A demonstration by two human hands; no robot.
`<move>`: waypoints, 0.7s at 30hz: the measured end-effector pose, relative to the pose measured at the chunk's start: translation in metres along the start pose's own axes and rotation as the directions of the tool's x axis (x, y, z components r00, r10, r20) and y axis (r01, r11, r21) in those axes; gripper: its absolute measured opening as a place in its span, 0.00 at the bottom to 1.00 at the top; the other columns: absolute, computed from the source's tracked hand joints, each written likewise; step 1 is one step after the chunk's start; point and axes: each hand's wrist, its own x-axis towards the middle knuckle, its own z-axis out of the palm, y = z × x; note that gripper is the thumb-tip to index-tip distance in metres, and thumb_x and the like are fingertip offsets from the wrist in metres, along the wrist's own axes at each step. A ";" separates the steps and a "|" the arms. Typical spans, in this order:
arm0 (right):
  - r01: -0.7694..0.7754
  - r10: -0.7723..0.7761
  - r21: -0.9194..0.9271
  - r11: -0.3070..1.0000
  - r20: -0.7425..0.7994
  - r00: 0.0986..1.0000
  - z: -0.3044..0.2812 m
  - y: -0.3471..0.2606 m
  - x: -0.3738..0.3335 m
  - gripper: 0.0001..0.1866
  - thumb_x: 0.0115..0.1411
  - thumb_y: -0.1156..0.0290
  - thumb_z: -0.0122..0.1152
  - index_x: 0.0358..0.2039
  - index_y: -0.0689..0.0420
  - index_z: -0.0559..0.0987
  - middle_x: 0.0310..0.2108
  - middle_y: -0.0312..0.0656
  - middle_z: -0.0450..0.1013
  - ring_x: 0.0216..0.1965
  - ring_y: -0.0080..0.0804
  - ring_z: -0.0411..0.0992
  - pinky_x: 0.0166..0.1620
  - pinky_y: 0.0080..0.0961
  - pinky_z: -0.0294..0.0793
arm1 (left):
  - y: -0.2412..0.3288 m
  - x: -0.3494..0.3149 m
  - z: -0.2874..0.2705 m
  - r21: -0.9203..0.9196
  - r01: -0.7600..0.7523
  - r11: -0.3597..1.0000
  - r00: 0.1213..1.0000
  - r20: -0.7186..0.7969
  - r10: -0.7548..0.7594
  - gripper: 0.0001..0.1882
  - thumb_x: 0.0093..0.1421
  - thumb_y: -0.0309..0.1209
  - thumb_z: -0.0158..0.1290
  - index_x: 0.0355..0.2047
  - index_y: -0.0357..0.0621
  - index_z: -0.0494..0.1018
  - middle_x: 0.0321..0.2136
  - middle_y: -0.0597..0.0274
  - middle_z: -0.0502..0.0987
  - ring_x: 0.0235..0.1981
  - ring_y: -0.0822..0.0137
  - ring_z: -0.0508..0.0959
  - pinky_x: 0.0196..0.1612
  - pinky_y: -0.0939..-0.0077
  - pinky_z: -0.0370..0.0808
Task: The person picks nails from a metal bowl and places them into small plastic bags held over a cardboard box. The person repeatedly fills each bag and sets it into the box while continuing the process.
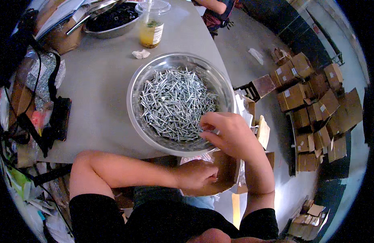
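Note:
A large round metal bowl [135, 117] stands at the table's near right corner, heaped with loose silvery screws [174, 103]. My right hand [227, 131] reaches over the bowl's right rim, its fingers and thumb curled in at the edge of the heap. Whether a screw is between those fingertips is too small to tell. Just below the bowl, my left hand [197, 174] is closed, held over an open cardboard box [228, 172]. What its curled fingers hold, if anything, is hidden. Some clear plastic shows in the box beside that hand.
A lidded plastic cup [151, 33] of yellow drink and a crumpled white tissue [141, 54] sit beyond the bowl. Further left are a dark-filled basin [112, 29] and a clear bag [43, 75] of metal pieces. Cardboard boxes [302, 97] stack at right. Another person [215, 8] is at the far end.

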 end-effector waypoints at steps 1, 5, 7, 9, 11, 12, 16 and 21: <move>0.002 0.001 -0.022 1.000 0.139 0.990 0.003 0.001 0.011 0.10 0.50 0.69 0.62 0.33 0.56 0.74 0.29 0.49 0.76 0.32 0.53 0.75 0.36 0.46 0.75 | -0.001 -0.001 -0.001 -0.005 -0.007 1.000 1.000 0.001 0.007 0.11 0.58 0.34 0.50 0.28 0.38 0.70 0.27 0.48 0.76 0.33 0.47 0.77 0.36 0.54 0.71; 0.072 -0.002 -0.239 0.968 0.282 0.959 0.015 -0.002 0.034 0.10 0.49 0.72 0.58 0.33 0.57 0.73 0.27 0.51 0.76 0.32 0.55 0.75 0.38 0.47 0.76 | -0.007 0.002 0.000 -0.002 -0.025 1.000 1.000 -0.004 0.025 0.13 0.60 0.36 0.51 0.28 0.37 0.69 0.27 0.48 0.76 0.34 0.48 0.77 0.37 0.55 0.71; 0.073 -0.014 -0.204 0.976 0.279 0.960 0.016 0.002 0.036 0.09 0.48 0.73 0.57 0.33 0.56 0.73 0.27 0.51 0.76 0.33 0.54 0.75 0.38 0.47 0.75 | -0.007 0.003 -0.003 0.012 -0.006 1.000 1.000 -0.030 0.007 0.12 0.60 0.36 0.51 0.29 0.37 0.71 0.28 0.47 0.76 0.34 0.49 0.77 0.38 0.56 0.71; 0.053 -0.004 -0.179 0.982 0.268 0.963 0.013 0.005 0.036 0.09 0.47 0.74 0.58 0.32 0.56 0.73 0.27 0.49 0.76 0.32 0.52 0.75 0.37 0.45 0.74 | -0.014 0.005 0.002 0.013 -0.064 0.998 0.992 -0.109 0.065 0.12 0.60 0.36 0.52 0.30 0.38 0.72 0.28 0.48 0.77 0.35 0.49 0.77 0.38 0.57 0.71; 0.019 0.022 -0.165 0.986 0.248 0.968 0.008 0.004 0.033 0.09 0.46 0.75 0.59 0.30 0.56 0.73 0.25 0.45 0.76 0.29 0.50 0.74 0.35 0.41 0.73 | -0.033 0.009 0.018 0.016 -0.196 0.980 0.950 -0.245 0.194 0.11 0.60 0.36 0.52 0.30 0.39 0.74 0.28 0.48 0.77 0.34 0.50 0.77 0.38 0.58 0.72; 0.016 0.021 -0.161 0.987 0.225 0.974 0.004 0.003 0.030 0.09 0.46 0.76 0.59 0.30 0.57 0.73 0.26 0.45 0.76 0.29 0.48 0.75 0.34 0.40 0.73 | -0.038 0.010 0.021 0.019 -0.207 0.978 0.948 -0.245 0.205 0.11 0.59 0.36 0.52 0.30 0.39 0.74 0.28 0.49 0.77 0.34 0.51 0.77 0.38 0.59 0.72; -0.057 0.061 -0.058 0.997 0.060 0.996 -0.009 0.002 0.005 0.08 0.45 0.78 0.60 0.29 0.59 0.76 0.26 0.44 0.76 0.30 0.40 0.77 0.32 0.33 0.74 | -0.021 0.011 0.005 -0.040 -0.070 0.997 0.994 -0.090 0.067 0.12 0.58 0.36 0.54 0.30 0.39 0.75 0.27 0.51 0.77 0.31 0.54 0.78 0.36 0.62 0.72; -0.135 0.164 0.186 0.973 -0.152 0.975 -0.018 -0.007 -0.047 0.11 0.44 0.79 0.64 0.31 0.57 0.79 0.31 0.44 0.77 0.33 0.42 0.77 0.37 0.32 0.76 | -0.016 0.006 0.002 -0.175 0.153 0.973 0.988 -0.007 -0.156 0.13 0.56 0.37 0.57 0.29 0.38 0.75 0.25 0.54 0.77 0.27 0.61 0.77 0.34 0.67 0.72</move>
